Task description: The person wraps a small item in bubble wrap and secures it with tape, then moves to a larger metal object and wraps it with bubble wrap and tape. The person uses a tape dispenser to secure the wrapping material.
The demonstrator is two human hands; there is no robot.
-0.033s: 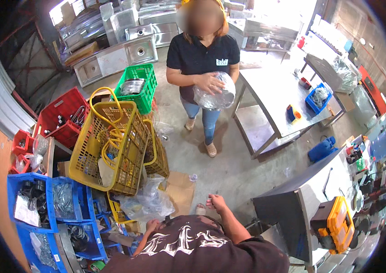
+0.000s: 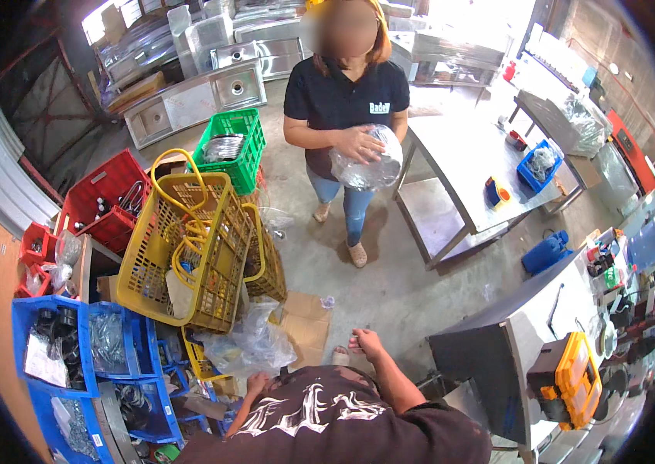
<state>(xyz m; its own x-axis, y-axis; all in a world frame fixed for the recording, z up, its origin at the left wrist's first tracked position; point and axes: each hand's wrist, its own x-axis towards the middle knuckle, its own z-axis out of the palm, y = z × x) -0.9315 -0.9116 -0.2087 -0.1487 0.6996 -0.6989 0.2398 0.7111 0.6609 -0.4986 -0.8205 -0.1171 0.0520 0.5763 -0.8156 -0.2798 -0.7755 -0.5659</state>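
Large yellow crate (image 2: 223, 274) (yellow hose (image 2: 155, 173) inside) beyond the left hand (image 2: 258, 383).

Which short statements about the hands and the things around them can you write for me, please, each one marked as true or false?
1. A co-worker holds a shiny wrapped bundle. True.
2. The person's left hand is nearer to the clear plastic bag than the right hand is. True.
3. The right hand grips the shiny wrapped bundle. False: the co-worker holds it, and no held thing shows in the right hand.
4. A yellow hose is partly inside a large yellow crate. True.
5. The clear plastic bag is inside the large yellow crate. False: it is outside, beside flat cardboard.
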